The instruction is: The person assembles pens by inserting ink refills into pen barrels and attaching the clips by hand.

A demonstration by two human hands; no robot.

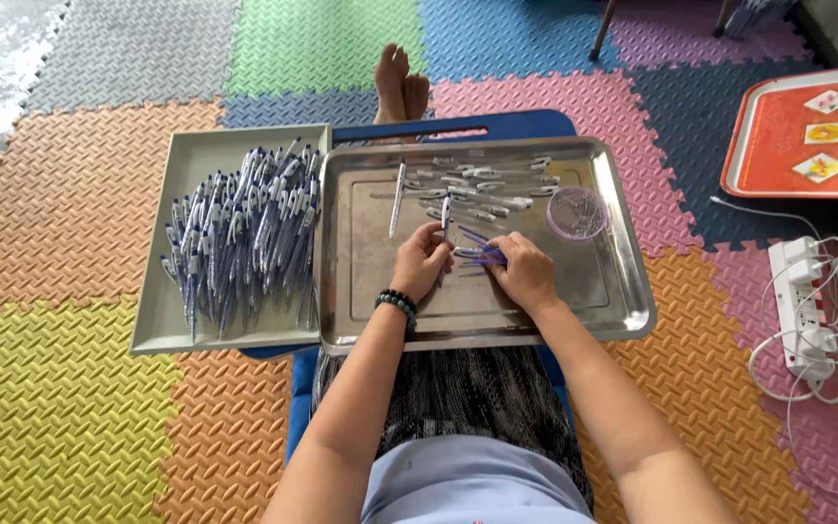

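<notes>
Two hands meet over a steel tray, busy with pen parts.

The left hand (pixel 421 262), a beaded bracelet (pixel 397 304) on its wrist, curls its fingers closed around an upright white pen barrel (pixel 445 221) near the middle of the steel tray (pixel 623 291). Just beside it, the right hand (pixel 526 274) lies knuckles up with fingers bent down onto a small bundle of purple refills (pixel 478 254) on the tray floor; whether it actually pinches one I cannot tell. Further up the tray lies a scatter of loose pen parts (pixel 482 189), and a small clear purple cup (pixel 577 213) stands to the right of them. Touching the steel tray's left edge, a grey tray (pixel 152 325) carries a big heap of finished pens (pixel 244 238). All of it rests across the person's lap above colourful foam mats (pixel 70 408).
</notes>
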